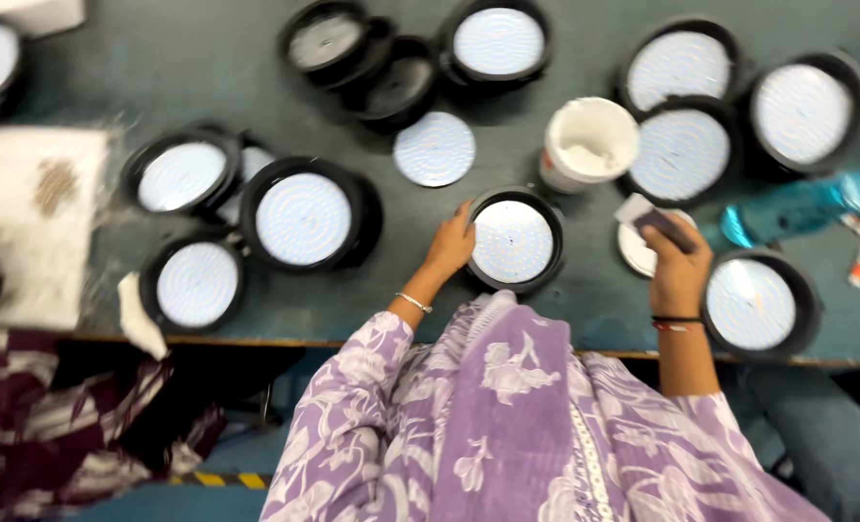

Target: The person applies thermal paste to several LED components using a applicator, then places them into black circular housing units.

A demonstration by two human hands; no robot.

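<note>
Our left hand [449, 244] rests with fingers spread on the left rim of a round black lamp housing [515, 240] with a white dotted disc inside, which sits on the tabletop [584, 300] just ahead of our body. Our right hand [679, 271] is raised to the right of it, fingers closed around a small dark flat tool [664, 228] with a pale end; the picture is too blurred to tell more about it. Just beyond and between the hands stands an open white tub [587, 142] of white paste.

We judge the main risk to be crowding. A loose white disc [435, 149] lies just beyond the left hand, and a blue plastic bottle [797, 208] lies on its side to the right of the right hand; a wide sweep of either wrist could knock the tub or nudge the bottle into the neighbouring housings. Another housing [754, 302] sits right beside the right wrist, near the tabletop's near edge, where an elbow could push it off.

Open room is scarce: bare surface shows mostly between the two hands and just left of the left hand.
</note>
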